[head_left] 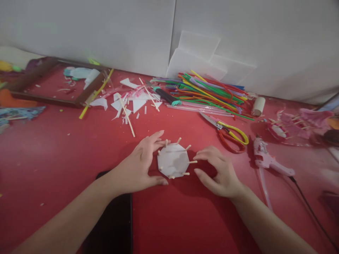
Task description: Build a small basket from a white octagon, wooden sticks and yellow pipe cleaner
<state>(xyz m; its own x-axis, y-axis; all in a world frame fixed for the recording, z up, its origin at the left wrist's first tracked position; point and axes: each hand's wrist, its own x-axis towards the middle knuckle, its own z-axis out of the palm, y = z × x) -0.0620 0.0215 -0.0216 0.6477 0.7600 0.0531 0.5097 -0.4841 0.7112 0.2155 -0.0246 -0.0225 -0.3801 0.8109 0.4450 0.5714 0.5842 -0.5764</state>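
A small white many-sided board (173,160) lies on the red table (159,218) between my hands. Several short wooden sticks (192,162) stand up around its edge, some leaning outward. My left hand (144,162) curves round the board's left side, thumb and fingers apart; whether a fingertip touches it I cannot tell. On the right, my right hand (218,173) is beside the board with fingers bent and thumb apart, nothing between them. Its fingertips are close to the stick on that side.
Scissors (227,132) and a pink glue gun (267,157) with a cord lie right. Behind are colourful pipe cleaners (212,93), a dark-handled cutter (165,96) and white scraps (139,104). A brown frame (45,100) lies far left; a black flat device (116,218) is under my left forearm.
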